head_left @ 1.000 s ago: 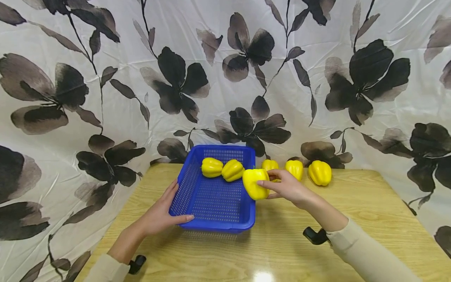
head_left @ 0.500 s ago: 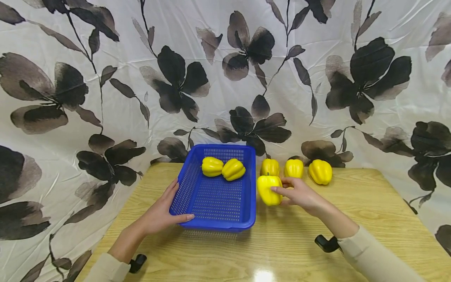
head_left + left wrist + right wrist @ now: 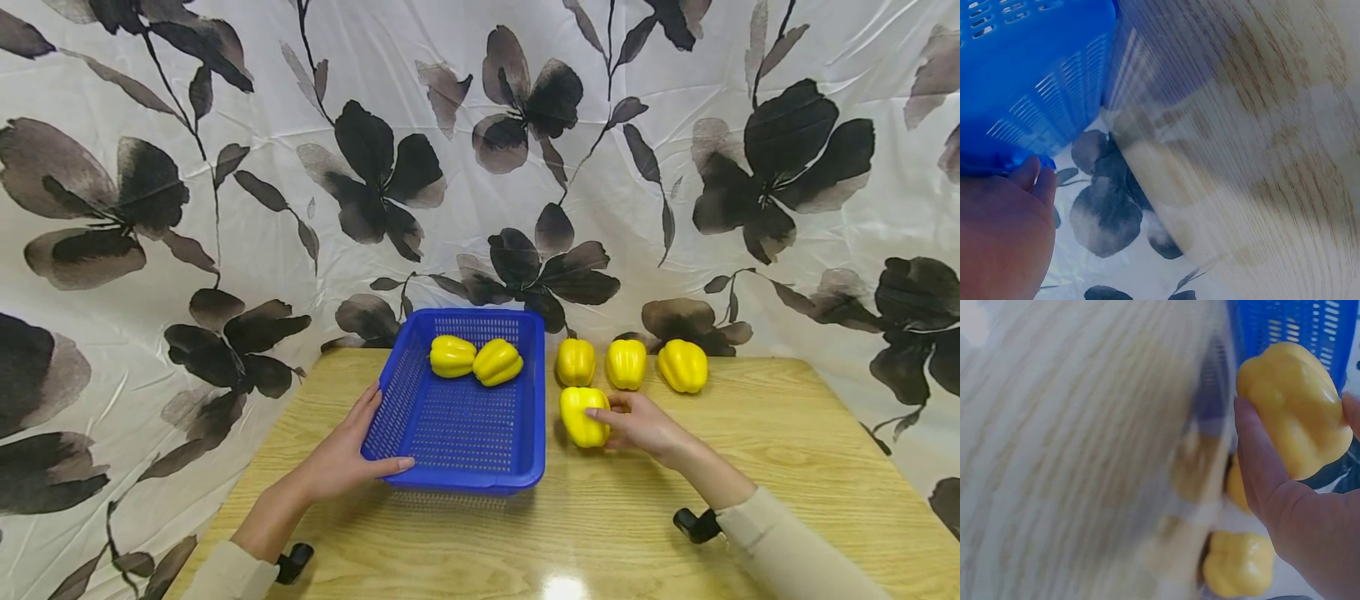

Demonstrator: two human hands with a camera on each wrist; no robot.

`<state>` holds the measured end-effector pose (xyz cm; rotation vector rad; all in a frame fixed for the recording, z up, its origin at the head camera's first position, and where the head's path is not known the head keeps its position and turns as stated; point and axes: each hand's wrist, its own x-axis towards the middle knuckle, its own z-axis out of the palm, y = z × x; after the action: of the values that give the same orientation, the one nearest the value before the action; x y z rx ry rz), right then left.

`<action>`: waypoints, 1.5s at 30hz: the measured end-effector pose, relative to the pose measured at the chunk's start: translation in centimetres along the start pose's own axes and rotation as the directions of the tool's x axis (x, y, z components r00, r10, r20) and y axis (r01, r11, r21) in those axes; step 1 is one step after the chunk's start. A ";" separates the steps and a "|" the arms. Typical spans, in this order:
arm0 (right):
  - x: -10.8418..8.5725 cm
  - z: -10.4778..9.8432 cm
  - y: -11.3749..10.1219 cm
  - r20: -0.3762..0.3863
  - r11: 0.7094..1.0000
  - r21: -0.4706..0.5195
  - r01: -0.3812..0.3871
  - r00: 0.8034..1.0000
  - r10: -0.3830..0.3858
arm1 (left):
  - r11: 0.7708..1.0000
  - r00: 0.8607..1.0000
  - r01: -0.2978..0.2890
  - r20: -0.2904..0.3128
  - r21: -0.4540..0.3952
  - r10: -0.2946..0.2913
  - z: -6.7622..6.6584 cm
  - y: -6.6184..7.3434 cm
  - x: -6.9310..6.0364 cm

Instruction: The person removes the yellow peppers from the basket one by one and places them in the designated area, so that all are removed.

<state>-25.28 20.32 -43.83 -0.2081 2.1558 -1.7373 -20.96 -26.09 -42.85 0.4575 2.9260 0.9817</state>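
In the head view my right hand (image 3: 647, 429) grips a yellow bell pepper (image 3: 583, 418) just right of the blue basket (image 3: 529, 467); the right wrist view shows the same pepper (image 3: 1297, 412) between thumb and fingers. Whether it touches the table I cannot tell. My left hand (image 3: 341, 457) holds the basket's near left corner, thumb over the rim; the left wrist view shows that hand (image 3: 1007, 231) at the basket's rim. Two yellow peppers, one on the left (image 3: 452, 357) and one on the right (image 3: 498, 362), lie at the far end inside the basket.
Behind the held pepper, three more yellow peppers stand in a row on the wooden table (image 3: 622, 533): a left one (image 3: 576, 362), a middle one (image 3: 626, 364) and a right one (image 3: 682, 367). A floral cloth (image 3: 465, 192) hangs behind the table's far edge.
My right hand has moved the gripped pepper rightward and nearer to me, from over the basket's right rim to beside it. My left hand has stayed on the basket.
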 end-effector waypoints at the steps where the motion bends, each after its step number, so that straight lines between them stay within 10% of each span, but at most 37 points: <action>1: 0.0 0.0 0.2 0.000 1.000 0.000 -0.004 1.000 0.004 | 1.000 1.000 0.001 0.001 -0.001 -0.001 0.0 0.0 0.0; 45: 0.3 -0.8 1.9 0.054 0.992 -0.116 -0.047 0.997 0.054 | 1.000 1.000 0.023 -0.003 0.007 -0.023 0.0 0.5 -0.1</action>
<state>-25.62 21.41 -45.62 -0.2282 2.2024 -1.5623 -20.73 -25.78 -42.55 0.4221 2.9307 0.9710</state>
